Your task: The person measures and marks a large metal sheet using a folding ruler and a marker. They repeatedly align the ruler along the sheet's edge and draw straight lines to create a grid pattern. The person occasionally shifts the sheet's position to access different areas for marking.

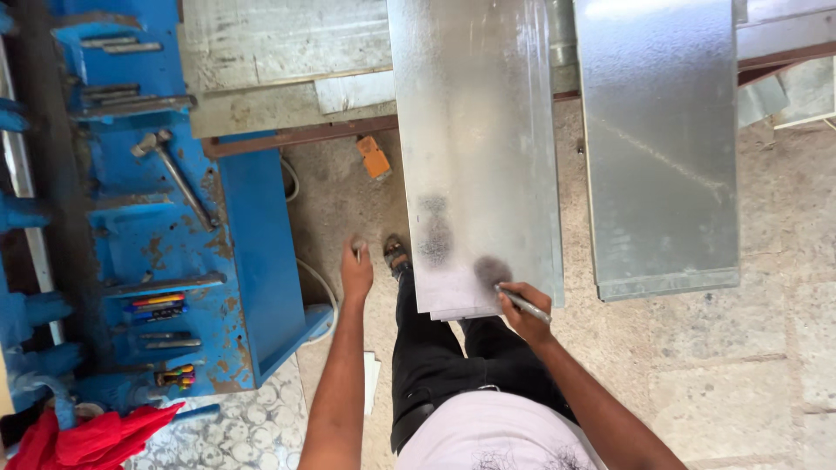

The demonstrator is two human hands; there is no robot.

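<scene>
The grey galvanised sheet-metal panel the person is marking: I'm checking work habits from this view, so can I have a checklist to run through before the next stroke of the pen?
1. Pen in hand: ok. The right hand holds a slim silver marker pen, tip at the near edge of the grey galvanised sheet-metal panel.
2. Panel steadied: not ok. The left hand hangs beside it, off the metal.
3. Left hand's grip: cannot tell; something small may be in it.
4. Marking area clean: not ok. Dark smudges near the pen.
5. Feet: not ok. A sandalled foot sits close to the panel's edge.
6. Second sheet-metal panel apart: ok.
</scene>
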